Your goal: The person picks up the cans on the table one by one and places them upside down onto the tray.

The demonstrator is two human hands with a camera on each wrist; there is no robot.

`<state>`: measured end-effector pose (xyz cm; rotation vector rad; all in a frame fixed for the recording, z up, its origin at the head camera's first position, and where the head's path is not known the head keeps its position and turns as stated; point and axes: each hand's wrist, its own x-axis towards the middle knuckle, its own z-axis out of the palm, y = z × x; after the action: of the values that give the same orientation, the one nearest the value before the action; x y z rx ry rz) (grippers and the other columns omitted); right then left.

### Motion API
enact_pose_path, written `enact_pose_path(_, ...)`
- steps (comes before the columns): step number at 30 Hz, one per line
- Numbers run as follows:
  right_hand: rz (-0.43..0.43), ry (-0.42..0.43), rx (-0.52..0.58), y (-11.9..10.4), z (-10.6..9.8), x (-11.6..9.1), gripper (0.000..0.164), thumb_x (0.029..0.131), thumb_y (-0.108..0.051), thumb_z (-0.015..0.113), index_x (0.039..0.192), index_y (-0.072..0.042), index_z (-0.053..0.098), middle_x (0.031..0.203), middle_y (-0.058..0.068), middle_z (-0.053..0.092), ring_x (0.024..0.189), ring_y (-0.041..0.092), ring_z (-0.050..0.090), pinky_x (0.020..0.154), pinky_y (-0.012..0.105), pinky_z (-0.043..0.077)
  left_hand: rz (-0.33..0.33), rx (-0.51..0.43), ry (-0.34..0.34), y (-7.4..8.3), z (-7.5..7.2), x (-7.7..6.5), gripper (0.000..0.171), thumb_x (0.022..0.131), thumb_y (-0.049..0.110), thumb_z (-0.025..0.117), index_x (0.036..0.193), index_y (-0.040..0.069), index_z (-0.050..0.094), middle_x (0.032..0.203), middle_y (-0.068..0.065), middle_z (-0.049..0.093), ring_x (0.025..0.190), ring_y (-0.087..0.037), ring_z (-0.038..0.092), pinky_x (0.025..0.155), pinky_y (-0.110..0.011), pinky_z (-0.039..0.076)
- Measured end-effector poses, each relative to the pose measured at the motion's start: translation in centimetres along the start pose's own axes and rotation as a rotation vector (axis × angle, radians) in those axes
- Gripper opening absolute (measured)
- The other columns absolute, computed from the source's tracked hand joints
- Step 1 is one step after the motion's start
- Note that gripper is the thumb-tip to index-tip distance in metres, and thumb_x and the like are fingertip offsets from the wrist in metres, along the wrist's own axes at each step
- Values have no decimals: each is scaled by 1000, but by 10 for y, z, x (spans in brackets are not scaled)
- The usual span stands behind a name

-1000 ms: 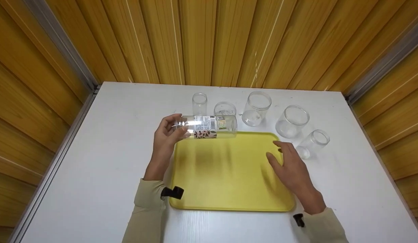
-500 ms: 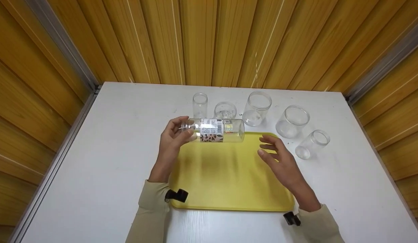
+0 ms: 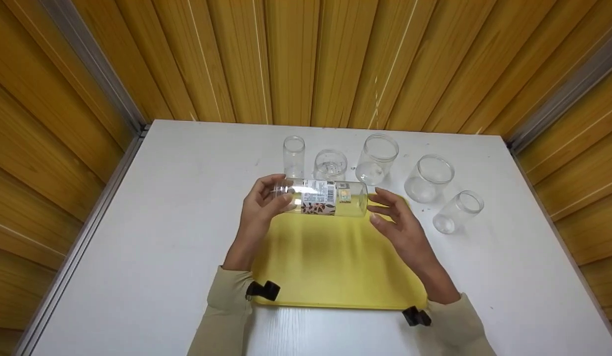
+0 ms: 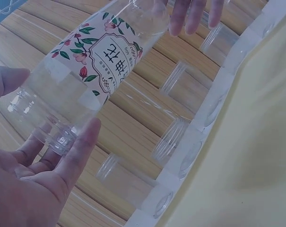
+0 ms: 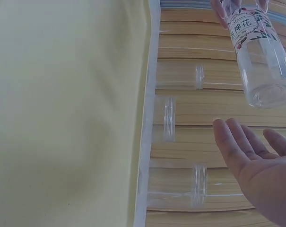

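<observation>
A clear cylindrical jar (image 3: 318,197) with a printed floral label lies sideways in the air above the yellow tray (image 3: 335,277). My left hand (image 3: 259,210) grips it round the threaded mouth end, thumb in front. The left wrist view shows the label's flowers and characters on the jar (image 4: 100,54), with the left hand's (image 4: 39,182) thumb and fingers on either side of the mouth. My right hand (image 3: 407,230) is beside the base end with relaxed, slightly bent fingers. In the right wrist view, a gap separates the right hand (image 5: 261,165) from the jar's base.
Several clear jars stand along the tray's far side: a narrow one (image 3: 294,153), a short one (image 3: 330,163), a wide one (image 3: 377,158), another wide one (image 3: 428,178) and a slim one (image 3: 458,211). Wood-patterned walls (image 3: 286,59) enclose the white table (image 3: 187,207).
My left hand has carried the jar rightward and slightly toward me. My right hand has moved leftward, from the tray's right edge to beside the jar's base. The standing jars have stayed put.
</observation>
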<state>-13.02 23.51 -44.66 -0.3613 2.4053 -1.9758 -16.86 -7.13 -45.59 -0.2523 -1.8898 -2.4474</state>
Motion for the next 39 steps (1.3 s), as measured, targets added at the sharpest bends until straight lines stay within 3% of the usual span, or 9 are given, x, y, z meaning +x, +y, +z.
enact_pose_path(10,14,2,96,-4,5,3,63,105,-8,62,164,-10,37,154,15,46,138,31,49,104,30,50,-13,-32,-35,0,5,0,50,96,7,71,142,-2,53,137,-20,61,120,-29,63,93,-41,60)
enact_pose_path(15,-14,-13,145,-3,7,6,64,104,-5,61,164,-11,37,155,17,46,142,40,46,106,35,51,-19,-36,-53,1,8,-2,51,96,8,72,142,-1,53,136,-18,62,117,-29,64,95,-47,58)
enact_pose_path(19,-33,-8,144,-4,7,8,64,103,-3,63,162,-12,40,154,12,49,142,43,45,106,35,51,-29,-19,-84,0,10,-3,53,96,10,72,144,0,52,138,-17,61,119,-31,62,95,-44,58)
enact_pose_path(23,-41,-2,155,-5,7,8,61,101,0,65,158,-8,45,152,14,50,139,37,49,105,34,52,-39,-15,-104,-2,12,-3,54,96,11,74,145,0,51,140,-17,61,124,-35,60,96,-42,58)
enact_pose_path(29,-42,27,176,-4,7,9,59,98,5,69,153,-1,49,147,19,54,133,39,55,101,35,55,-55,-13,-108,-2,12,-4,55,96,11,75,145,2,52,141,-16,61,128,-36,60,98,-42,57)
enact_pose_path(39,-53,61,183,-3,8,10,57,96,6,71,150,1,52,142,20,57,128,31,60,99,34,56,-54,12,-116,-3,11,-3,56,96,12,76,146,1,53,142,-15,61,126,-32,61,99,-42,57)
